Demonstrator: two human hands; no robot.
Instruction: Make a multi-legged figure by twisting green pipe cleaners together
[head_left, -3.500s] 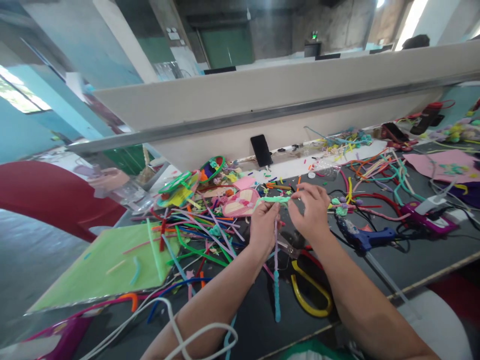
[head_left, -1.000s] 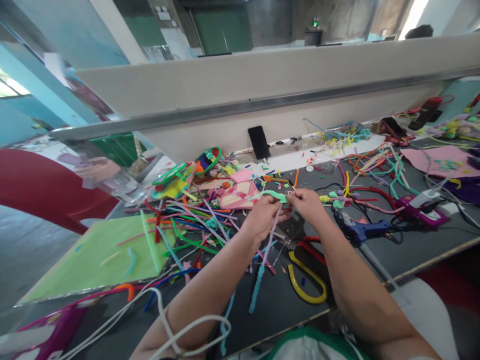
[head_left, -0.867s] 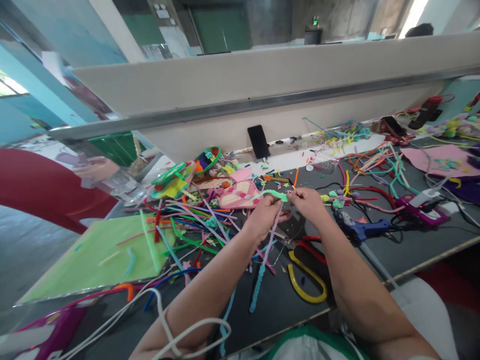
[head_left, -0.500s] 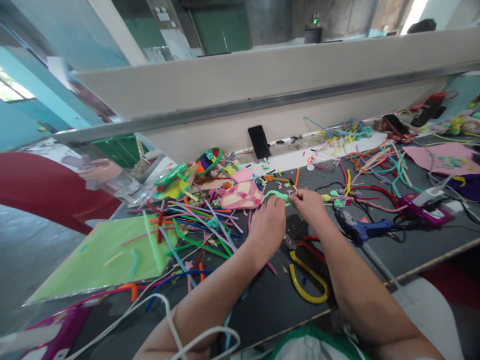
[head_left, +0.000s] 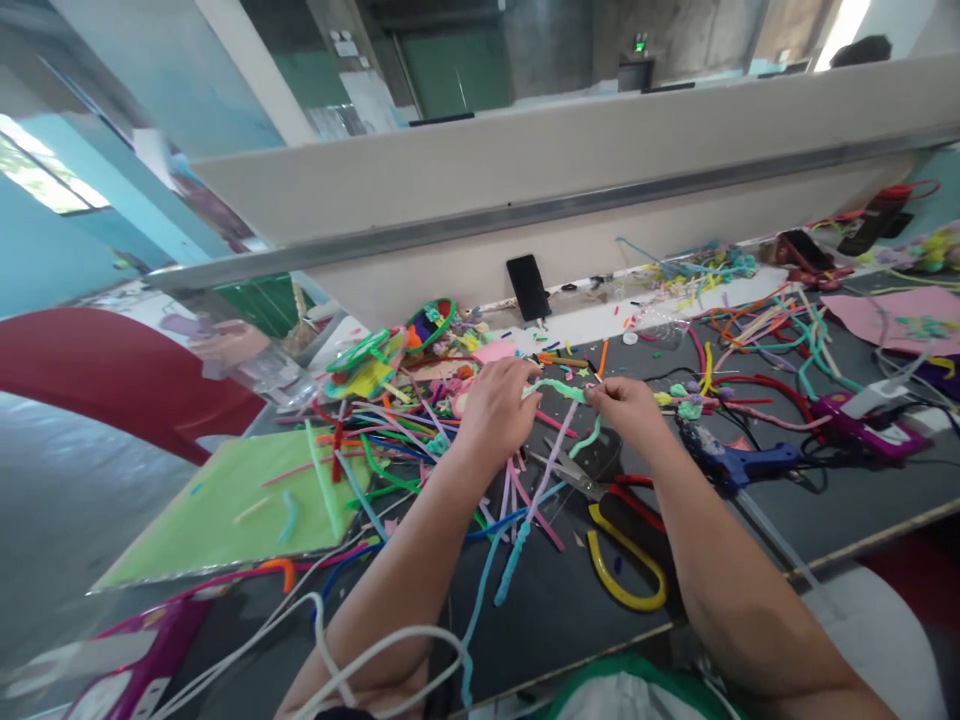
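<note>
Between my two hands stretches a mint-green pipe cleaner (head_left: 559, 387), twisted thick along its upper part; a loose green tail hangs below my right hand. My left hand (head_left: 496, 408) is closed on its left end, the fingertips partly hidden. The thumb and fingers of my right hand (head_left: 624, 408) pinch its right end. A lilac pipe cleaner (head_left: 553, 462) slants below them, its lower part light blue. Under my hands lie scissors (head_left: 628, 592) with red and yellow handles, blades partly apart. My left hand covers most of a pink patterned piece.
A blue glue gun (head_left: 739, 462) and a purple power strip (head_left: 870, 430) with cords lie at the right. Loose pipe cleaners (head_left: 394, 420) and a green sheet (head_left: 232, 510) spread leftward. A phone (head_left: 528, 287) leans on the divider. A white cable (head_left: 397, 635) loops by my left forearm.
My left hand has moved left and turned over, now in front of the pink patterned piece. The green tail, lilac pipe cleaner and scissor blades have come into view. The camera has shifted slightly.
</note>
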